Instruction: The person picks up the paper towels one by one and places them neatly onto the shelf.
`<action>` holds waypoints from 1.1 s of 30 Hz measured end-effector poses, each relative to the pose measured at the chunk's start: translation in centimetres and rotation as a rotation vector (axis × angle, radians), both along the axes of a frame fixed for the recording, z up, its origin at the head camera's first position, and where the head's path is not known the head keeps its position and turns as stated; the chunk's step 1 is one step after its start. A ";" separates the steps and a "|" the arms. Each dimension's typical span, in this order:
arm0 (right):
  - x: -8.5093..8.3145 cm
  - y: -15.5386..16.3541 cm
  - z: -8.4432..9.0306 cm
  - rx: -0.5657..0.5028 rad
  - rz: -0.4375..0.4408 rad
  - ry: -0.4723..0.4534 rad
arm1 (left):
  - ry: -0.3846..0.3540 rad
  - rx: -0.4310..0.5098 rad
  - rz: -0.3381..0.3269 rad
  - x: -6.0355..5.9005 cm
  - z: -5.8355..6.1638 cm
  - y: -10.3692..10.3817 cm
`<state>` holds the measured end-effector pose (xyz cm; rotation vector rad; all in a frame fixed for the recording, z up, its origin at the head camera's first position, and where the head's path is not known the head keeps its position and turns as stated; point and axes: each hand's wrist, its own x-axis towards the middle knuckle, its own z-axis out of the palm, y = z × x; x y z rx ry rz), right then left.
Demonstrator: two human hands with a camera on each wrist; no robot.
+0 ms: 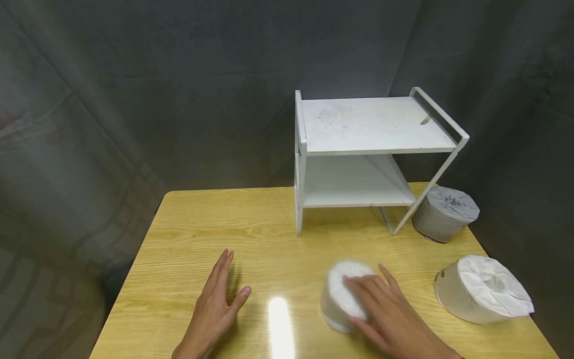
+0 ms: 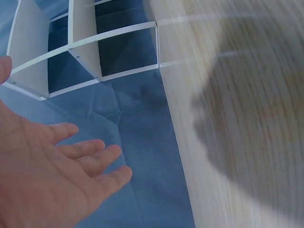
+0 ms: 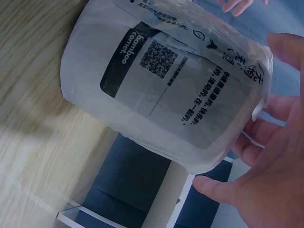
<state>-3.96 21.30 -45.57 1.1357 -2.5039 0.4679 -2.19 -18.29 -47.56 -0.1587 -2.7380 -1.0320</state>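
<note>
A white wrapped toilet roll (image 1: 335,304) stands at the front right of the wooden table, blurred in the head view. My right hand (image 1: 383,311) holds its upper end, the fingers spread over the top and side. In the right wrist view, the roll (image 3: 156,80) shows a black "bamboo comet" label and a square code, with the right hand (image 3: 270,156) curving around one end. My left hand (image 1: 213,304) hovers over the table to the left, fingers extended and thumb apart, holding nothing. Its palm and loosely bent fingers (image 2: 102,156) show in the left wrist view.
Behind the hands a white two-tier shelf (image 1: 356,182) stands at the back of the table (image 1: 215,219). A grey wrapped roll (image 1: 441,219) is beside its right leg. Another white wrapped roll (image 1: 471,294) sits near the right edge. Dark cloth (image 1: 202,99) hangs around the table.
</note>
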 end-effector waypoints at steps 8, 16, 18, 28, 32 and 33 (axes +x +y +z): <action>-0.2 -0.1 -0.3 -0.010 0.008 0.007 | -0.002 -0.002 0.002 -0.1 0.0 0.0; -0.2 -0.2 -0.2 0.036 -0.013 -0.035 | -0.023 -0.002 0.008 -0.3 0.3 0.1; -0.2 -0.2 -0.3 0.049 -0.019 -0.047 | -0.021 -0.007 0.010 -0.3 0.3 0.1; 0.1 -0.6 -0.4 0.056 -0.029 -0.041 | -0.035 -0.015 0.020 0.0 -0.1 0.2; 0.1 -0.6 -0.6 0.077 -0.035 -0.025 | -0.020 -0.020 0.014 0.0 -0.2 0.2; 0.1 -0.7 -0.7 0.078 -0.034 -0.022 | -0.018 -0.020 0.012 -0.1 -0.2 0.2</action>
